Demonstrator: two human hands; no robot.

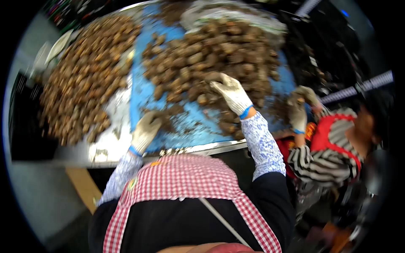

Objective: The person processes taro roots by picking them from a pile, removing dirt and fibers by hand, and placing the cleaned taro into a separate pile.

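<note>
Both my hands wear whitish, soil-stained knit gloves with blue cuffs. A large heap of small brown taros (194,59) covers much of a blue sheet (139,90). At the heap's near side, my right hand (232,93) has its fingers closed around a small taro, mostly hidden by the fingers and blurred. My left hand (145,131) is low at the sheet's near left, beside loose dark soil (171,116). Its fingers are curled in, and what they hold, if anything, does not show.
More taros (84,80) are spread on the metal table (116,135) at left. A clear plastic bag (236,14) lies behind the heap. At right, a co-worker in a striped top (320,164) has gloved hands (299,109) near the table. Black crates or bags stand far right.
</note>
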